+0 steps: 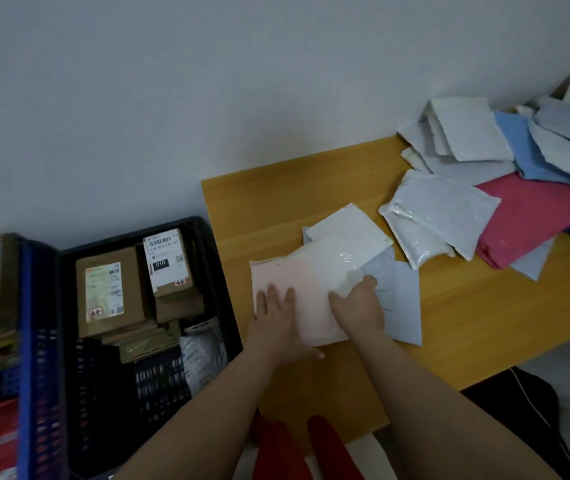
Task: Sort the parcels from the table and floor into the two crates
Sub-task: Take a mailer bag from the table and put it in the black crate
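The left hand (275, 318) lies flat on the pink parcel (297, 289), its fingers (271, 294) straight and spread, pressing it to the bench (467, 323). The right hand (358, 306) is beside it, and its fingers curl over the right edge of the same parcel, where clear plastic shines; they seem to pinch that edge. Under and beyond the fingers lie a white parcel (349, 226) and a grey one (401, 299), partly covered by the pink one. Far to the right of the hands is a heap of parcels (519, 188), grey, blue and dark pink. To the left of the hands, below the bench edge, stands the black crate (207, 292) with brown boxes (107, 289) inside, and further left the blue crate (29, 341).

I judge that the step in hand is picking the pink parcel up. The next move calls for a firm hold with both hands, lifting it free of the parcels beneath, and carrying it left to the proper crate. Which crate is proper I cannot tell.
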A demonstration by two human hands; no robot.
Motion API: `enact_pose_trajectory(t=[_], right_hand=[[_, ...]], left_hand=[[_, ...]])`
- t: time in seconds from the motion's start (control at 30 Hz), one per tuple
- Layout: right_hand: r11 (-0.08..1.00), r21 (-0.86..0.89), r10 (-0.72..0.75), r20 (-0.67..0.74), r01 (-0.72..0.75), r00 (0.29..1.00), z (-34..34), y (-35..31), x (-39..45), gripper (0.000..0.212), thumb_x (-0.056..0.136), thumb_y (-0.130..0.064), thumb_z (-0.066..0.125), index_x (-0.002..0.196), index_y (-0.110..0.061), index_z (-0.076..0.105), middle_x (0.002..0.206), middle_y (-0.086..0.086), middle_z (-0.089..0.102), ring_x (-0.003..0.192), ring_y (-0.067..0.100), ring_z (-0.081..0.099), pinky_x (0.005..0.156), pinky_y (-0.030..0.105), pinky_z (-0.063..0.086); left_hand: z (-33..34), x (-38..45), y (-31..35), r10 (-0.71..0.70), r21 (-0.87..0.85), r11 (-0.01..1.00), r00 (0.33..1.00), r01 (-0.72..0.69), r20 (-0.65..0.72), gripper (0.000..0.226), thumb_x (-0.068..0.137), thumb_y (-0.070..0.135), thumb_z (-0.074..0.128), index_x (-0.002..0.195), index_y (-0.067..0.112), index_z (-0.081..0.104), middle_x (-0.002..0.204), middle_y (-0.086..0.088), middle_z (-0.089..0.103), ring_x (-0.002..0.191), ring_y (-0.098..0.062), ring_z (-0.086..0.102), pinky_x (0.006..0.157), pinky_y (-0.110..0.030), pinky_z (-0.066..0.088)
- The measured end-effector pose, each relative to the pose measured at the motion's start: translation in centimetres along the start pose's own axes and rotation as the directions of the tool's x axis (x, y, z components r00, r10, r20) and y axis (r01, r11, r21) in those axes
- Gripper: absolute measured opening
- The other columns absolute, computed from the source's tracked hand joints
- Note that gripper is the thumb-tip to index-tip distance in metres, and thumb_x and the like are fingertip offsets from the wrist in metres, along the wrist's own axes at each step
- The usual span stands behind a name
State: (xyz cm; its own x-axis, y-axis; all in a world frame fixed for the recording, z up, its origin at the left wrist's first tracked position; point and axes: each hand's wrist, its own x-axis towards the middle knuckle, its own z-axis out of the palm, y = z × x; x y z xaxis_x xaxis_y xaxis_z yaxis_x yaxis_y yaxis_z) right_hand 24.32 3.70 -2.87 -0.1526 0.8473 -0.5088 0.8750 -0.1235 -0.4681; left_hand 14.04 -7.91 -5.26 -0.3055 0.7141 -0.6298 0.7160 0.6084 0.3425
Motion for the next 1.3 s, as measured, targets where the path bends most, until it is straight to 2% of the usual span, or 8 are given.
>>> enact_pose_trajectory(t=[0.2,0.3,0.4,0.5,0.67,0.93,1.17,1.3], right_hand=[[0.963,0.266,-0.025,-0.056,0.039,0.998,-1.4,-3.3,0.9,0.059,0.1,-0.043,0.042,0.143,-0.003,0.033,0.131,0.02,0.055,0.117,0.037,0.056,0.097,0.042,0.043],[0.881,0.472,-0.014,-0.043,0.033,0.999,-1.8,-3.9,0.9,0.052,0.103,-0.046,0.03,0.131,-0.005,0.045,0.099,0.014,0.067,0.069,0.029,0.069,0.08,0.043,0.054],[0.891,0.45,-0.061,-0.014,0.061,0.998,-1.9,-4.7,0.8,0.056,0.101,-0.05,0.031,0.132,-0.006,0.046,0.112,0.015,0.064,0.082,0.026,0.067,0.075,0.037,0.053],[0.9,0.423,-0.119,0.007,0.105,0.993,-1.5,-6.3,0.3,0.064,0.099,-0.055,0.034,0.142,-0.008,0.039,0.136,0.013,0.052,0.122,0.03,0.052,0.103,0.044,0.042],[0.842,0.501,-0.21,-0.032,0.198,0.977,-0.4,-7.7,-0.6,0.042,0.101,-0.045,0.036,0.109,-0.01,0.058,0.1,0.005,0.061,0.097,0.027,0.059,0.088,0.046,0.052],[0.816,0.495,-0.252,-0.159,0.298,0.955,-0.3,-7.0,-2.0,0.034,0.101,-0.034,0.042,0.075,-0.013,0.045,0.074,0.004,0.049,0.073,0.022,0.049,0.074,0.049,0.051],[0.801,0.502,-0.26,-0.197,0.326,0.945,-1.0,-5.6,-2.3,0.033,0.101,-0.034,0.045,0.086,-0.005,0.052,0.079,0.007,0.052,0.076,0.022,0.051,0.078,0.049,0.051],[0.83,0.463,-0.273,-0.148,0.31,0.951,-0.4,-5.4,-3.2,0.027,0.095,-0.029,0.057,0.118,-0.015,0.052,0.101,0.007,0.061,0.092,0.023,0.062,0.083,0.047,0.055]], left_hand=[[-3.7,-0.5,-1.2,0.14,0.12,0.987,0.918,-0.103,-0.37,0.062,0.096,0.034,0.048,0.151,0.027,0.021,0.157,-0.005,0.021,0.144,-0.027,0.02,0.114,-0.049,0.023],[-7.0,-0.7,-1.5,0.119,-0.074,0.978,0.807,-0.197,-0.578,0.045,0.098,0.025,0.047,0.143,0.024,0.041,0.136,-0.001,0.049,0.117,-0.023,0.05,0.089,-0.038,0.047],[-10.4,-1.4,-1.6,-0.054,-0.356,0.889,0.705,-0.289,-0.707,0.027,0.1,0.031,0.048,0.124,0.018,0.05,0.099,0.001,0.064,0.079,-0.02,0.061,0.06,-0.036,0.051],[-12.7,-2.1,-2.7,-0.166,-0.577,0.716,0.707,-0.393,-0.687,0.026,0.097,0.03,0.057,0.116,0.013,0.054,0.093,0.004,0.064,0.078,-0.011,0.064,0.062,-0.029,0.056],[-12.8,-3.1,-4.8,-0.224,-0.816,0.386,0.815,-0.429,-0.535,0.025,0.092,0.025,0.066,0.115,0.015,0.065,0.099,0.002,0.073,0.082,-0.007,0.071,0.062,-0.019,0.055],[-10.9,-4.0,-6.0,-0.313,-0.831,0.365,0.786,-0.42,-0.534,0.027,0.094,0.023,0.062,0.118,0.01,0.062,0.104,-0.003,0.071,0.088,-0.01,0.069,0.063,-0.017,0.054],[-10.1,-4.5,-5.5,-0.283,-0.841,0.335,0.805,-0.426,-0.521,0.027,0.094,0.022,0.063,0.118,0.011,0.063,0.099,-0.002,0.073,0.085,-0.014,0.072,0.068,-0.026,0.058],[-8.8,-4.6,-6.4,-0.335,-0.798,0.463,0.757,-0.386,-0.561,0.034,0.093,0.02,0.062,0.125,0.016,0.054,0.111,-0.001,0.067,0.096,-0.014,0.067,0.078,-0.03,0.057]])
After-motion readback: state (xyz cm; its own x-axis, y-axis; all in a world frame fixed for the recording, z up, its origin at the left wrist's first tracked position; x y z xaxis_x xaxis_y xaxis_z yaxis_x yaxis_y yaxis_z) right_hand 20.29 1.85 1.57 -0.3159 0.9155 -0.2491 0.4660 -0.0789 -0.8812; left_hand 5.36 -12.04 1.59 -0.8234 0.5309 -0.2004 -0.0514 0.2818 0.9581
